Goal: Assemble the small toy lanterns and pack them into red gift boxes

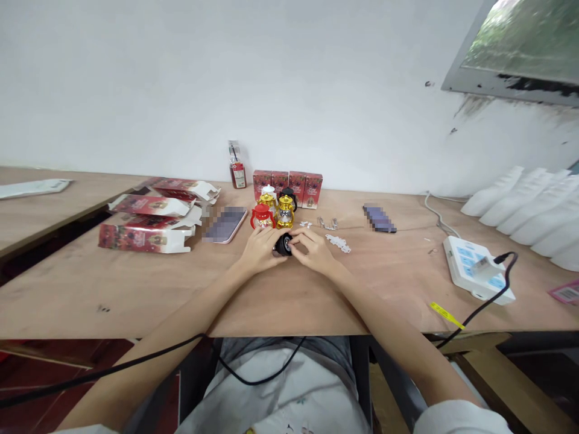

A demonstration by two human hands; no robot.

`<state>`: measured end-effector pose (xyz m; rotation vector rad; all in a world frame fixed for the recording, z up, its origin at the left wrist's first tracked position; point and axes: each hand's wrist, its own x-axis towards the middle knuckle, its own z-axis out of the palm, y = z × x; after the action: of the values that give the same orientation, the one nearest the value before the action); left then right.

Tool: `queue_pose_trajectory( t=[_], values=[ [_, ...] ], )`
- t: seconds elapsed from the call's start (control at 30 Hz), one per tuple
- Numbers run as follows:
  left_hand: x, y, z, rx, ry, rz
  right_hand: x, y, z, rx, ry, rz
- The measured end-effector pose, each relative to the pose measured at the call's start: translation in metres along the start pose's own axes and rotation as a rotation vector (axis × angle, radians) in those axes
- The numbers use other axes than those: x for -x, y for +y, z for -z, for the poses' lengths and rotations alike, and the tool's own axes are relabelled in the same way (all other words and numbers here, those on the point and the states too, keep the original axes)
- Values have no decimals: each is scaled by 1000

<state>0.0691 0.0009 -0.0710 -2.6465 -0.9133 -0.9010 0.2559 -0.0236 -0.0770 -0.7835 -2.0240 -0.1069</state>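
My left hand (259, 252) is closed around a small black lantern (282, 245), which lies tipped on its side with its round base turned to the right. The thumb and fingertips of my right hand (314, 249) are pinched together at that base; whatever they hold there is too small to make out. Just beyond my hands stand several mini lanterns: a red lantern (263, 217), a gold lantern (284, 212), a second gold one, a white one (268, 190) and a black one. Right of them lie small metal pieces (328, 223) and flat white pieces (338, 243).
Red printed boxes (304, 188) stand in a row behind the lanterns. Opened cartons (136, 234) and a phone (226, 225) lie left, another phone (379, 218) right. A bottle (237, 173) is near the wall. A power strip (474, 271) with a black cable sits right.
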Motion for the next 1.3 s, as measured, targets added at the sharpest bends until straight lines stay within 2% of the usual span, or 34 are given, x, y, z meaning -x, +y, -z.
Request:
queue_pose_trajectory(
  t=[1.3],
  values=[
    [1,0,-4,-28,46,-42,1,4,-3,-61,7,6]
  ],
)
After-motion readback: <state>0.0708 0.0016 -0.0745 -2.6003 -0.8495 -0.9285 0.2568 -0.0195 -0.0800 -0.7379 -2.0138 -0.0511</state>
